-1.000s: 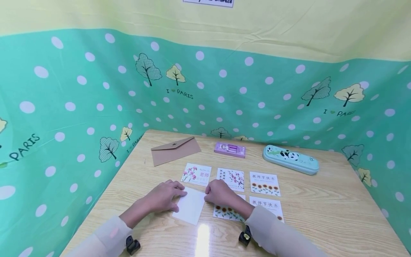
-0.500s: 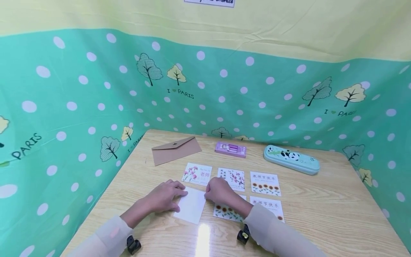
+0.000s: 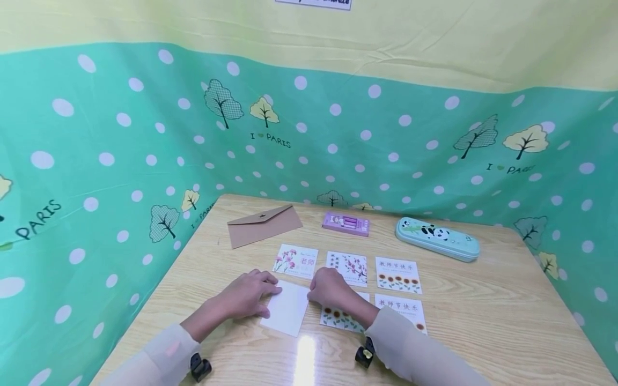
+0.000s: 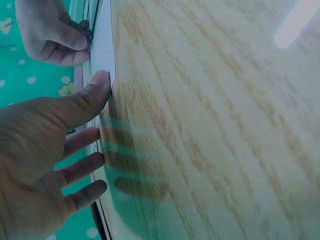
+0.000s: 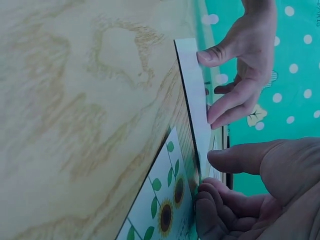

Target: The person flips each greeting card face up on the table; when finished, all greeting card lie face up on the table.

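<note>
A blank white card [image 3: 286, 309] lies on the table between both hands. My left hand [image 3: 248, 295] rests at its left side, fingers spread and loosely bent; in the left wrist view its thumb [image 4: 95, 92] lies on a corner of the card. My right hand [image 3: 330, 289] pinches the card's right edge between thumb [image 5: 225, 157] and curled fingers, partly covering a sunflower card [image 3: 340, 320] beneath the forearm. Behind the white card lie a card with pink flowers [image 3: 295, 261] and a card with a blossom branch [image 3: 354, 268].
Two more sunflower cards lie to the right, a rear one [image 3: 398, 275] and a front one [image 3: 401, 305] partly under the sleeve. At the back are a brown envelope [image 3: 264, 228], a purple box [image 3: 345, 223] and a blue panda pencil case [image 3: 436, 239]. A patterned curtain [image 3: 338, 139] borders the table.
</note>
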`<state>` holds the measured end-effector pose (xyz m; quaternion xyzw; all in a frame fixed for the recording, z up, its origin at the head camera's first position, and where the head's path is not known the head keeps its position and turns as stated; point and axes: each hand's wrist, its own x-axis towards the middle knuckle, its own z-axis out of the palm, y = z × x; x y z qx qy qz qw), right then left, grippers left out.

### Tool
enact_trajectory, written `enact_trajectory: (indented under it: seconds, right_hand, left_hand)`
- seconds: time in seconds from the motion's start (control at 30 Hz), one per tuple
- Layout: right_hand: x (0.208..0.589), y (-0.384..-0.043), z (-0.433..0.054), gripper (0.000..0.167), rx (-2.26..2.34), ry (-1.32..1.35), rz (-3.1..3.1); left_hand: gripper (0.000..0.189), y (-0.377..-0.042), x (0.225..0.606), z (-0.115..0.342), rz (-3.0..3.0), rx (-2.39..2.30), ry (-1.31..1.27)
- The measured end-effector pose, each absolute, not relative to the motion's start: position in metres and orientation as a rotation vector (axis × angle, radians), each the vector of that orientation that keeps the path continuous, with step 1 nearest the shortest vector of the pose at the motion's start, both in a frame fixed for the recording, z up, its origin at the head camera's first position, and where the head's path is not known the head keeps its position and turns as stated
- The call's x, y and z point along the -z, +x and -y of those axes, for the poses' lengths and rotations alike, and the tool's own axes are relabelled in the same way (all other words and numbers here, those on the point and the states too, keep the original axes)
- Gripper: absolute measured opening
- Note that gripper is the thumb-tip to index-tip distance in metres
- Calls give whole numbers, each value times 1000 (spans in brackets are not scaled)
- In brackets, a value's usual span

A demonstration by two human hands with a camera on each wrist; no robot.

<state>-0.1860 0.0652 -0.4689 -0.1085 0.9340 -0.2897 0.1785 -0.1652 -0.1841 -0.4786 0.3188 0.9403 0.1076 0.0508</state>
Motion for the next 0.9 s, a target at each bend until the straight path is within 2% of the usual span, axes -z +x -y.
enact_trajectory:
  seconds: [0.23, 0.4, 0.53, 0.63, 0.83, 0.9]
  right_hand:
    - [469, -188, -66, 18, 955, -235, -2593]
    - [469, -192, -69, 15, 1022, -272, -2579]
    - [467, -193, -72, 16, 1070, -342, -2566]
    - [468, -194, -75, 12, 1097, -382, -2568]
    - [469, -198, -81, 5, 1153, -422, -2596]
    - [469, -199, -83, 3, 1172, -413, -2590]
  left_hand:
    - [70, -166, 481, 183, -2866, -347, 945]
    - [88, -166, 484, 182, -2873, -345, 897]
    - [91, -167, 484, 183, -2883, -379, 831]
    - [79, -168, 483, 184, -2889, -418, 795]
    - [14, -174, 479, 186, -2838, -578, 807]
    - [9, -175, 476, 186, -2818, -649, 817]
